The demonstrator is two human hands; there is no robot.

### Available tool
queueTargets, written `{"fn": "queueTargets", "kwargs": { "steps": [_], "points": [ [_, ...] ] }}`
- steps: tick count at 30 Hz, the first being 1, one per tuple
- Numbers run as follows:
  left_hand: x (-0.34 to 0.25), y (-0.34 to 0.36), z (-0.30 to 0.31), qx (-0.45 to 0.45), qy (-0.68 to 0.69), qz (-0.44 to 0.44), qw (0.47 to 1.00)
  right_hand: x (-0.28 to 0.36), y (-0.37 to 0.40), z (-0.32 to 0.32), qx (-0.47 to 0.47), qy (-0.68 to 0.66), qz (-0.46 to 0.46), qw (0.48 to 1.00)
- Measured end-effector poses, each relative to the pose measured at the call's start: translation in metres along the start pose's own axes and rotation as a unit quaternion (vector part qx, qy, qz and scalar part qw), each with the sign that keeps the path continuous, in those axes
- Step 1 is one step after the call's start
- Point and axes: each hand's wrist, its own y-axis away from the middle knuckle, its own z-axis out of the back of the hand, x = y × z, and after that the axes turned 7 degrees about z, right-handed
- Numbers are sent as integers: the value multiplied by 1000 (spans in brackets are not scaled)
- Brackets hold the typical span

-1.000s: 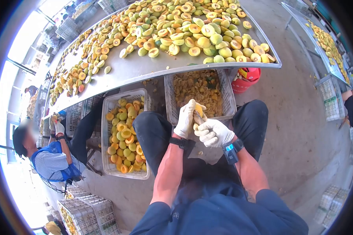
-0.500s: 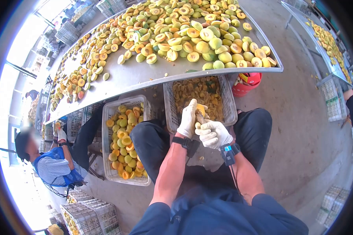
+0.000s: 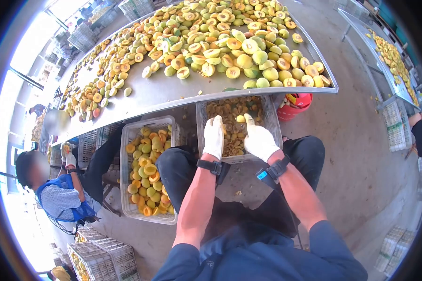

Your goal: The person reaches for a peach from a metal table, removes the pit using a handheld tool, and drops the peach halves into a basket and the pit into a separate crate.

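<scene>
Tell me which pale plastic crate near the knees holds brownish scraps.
The right crate, beside the red bucket; the left crate holds yellowish fruit halves.

Halved fruit (image 3: pixel 233 43) covers much of the metal table (image 3: pixel 173 89).

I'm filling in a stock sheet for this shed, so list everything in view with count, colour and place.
Near table: one, silver-grey, ahead
Cut fruit: many, green-yellow to orange, on it
Left crate: one, whitish, beside left knee, holding fruit halves
Middle crate: one, whitish, under table edge, holding brownish-yellow pieces
Bucket: one, red, right of middle crate
Far table: one, silver-grey, upper right, bearing yellow fruit
Other crates: several, whitish, both sides
Co-worker: one clear, blue vest, left; others partly visible
Small piece: one, yellow, by right fingertips
Wrist straps: two, black, on wrists
Left hand, right hand: white-gloved, over middle crate
</scene>
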Motion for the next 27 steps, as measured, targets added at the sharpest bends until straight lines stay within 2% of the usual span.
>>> {"fn": "queueTargets", "kwargs": {
  "steps": [3,6,8,10,11,13,15,16,17,18,19,20,22,24,26,27],
  "points": [
    [-72,37,9,9,4,45,999,8,-14,19,40,25,-17,999],
    [-108,51,39,2,19,-5,1000,17,-17,32,57,41,-47,996],
    [-126,55,67,4,51,-18,999,10,-19,28,57,-16,-69,996],
    [-148,68,87,-33,28,-45,998,0,-19,25,48,-44,-61,996],
    [-152,72,98,-58,30,-60,996,-1,-18,28,71,-15,-51,996],
    [-153,67,131,-129,-110,-91,981,-1,-22,32,101,10,-35,994],
    [-136,45,173,-200,-239,-125,942,2,-28,36,104,-7,-37,994],
    [-111,16,211,-258,-392,-152,870,5,-29,39,97,-22,-43,994],
    [-119,28,211,-312,-530,-73,785,7,-31,39,94,-19,-54,994],
    [-126,37,206,-350,-648,12,677,6,-32,39,97,-27,-57,993],
    [-128,38,214,-348,-659,20,667,6,-33,39,87,-15,-56,994],
    [-131,43,212,-364,-636,-17,680,3,-31,39,77,-5,-64,995],
    [-135,42,204,-334,-639,-108,684,-5,-29,33,27,24,-22,999],
    [-144,43,174,-253,-612,-143,736,-15,-29,24,-35,64,37,997],
    [-149,45,138,-183,-607,-216,743,-12,-31,29,-65,97,60,991],
    [-153,45,118,-152,-606,-233,745,-12,-33,32,-30,102,68,992]
  ]
}}
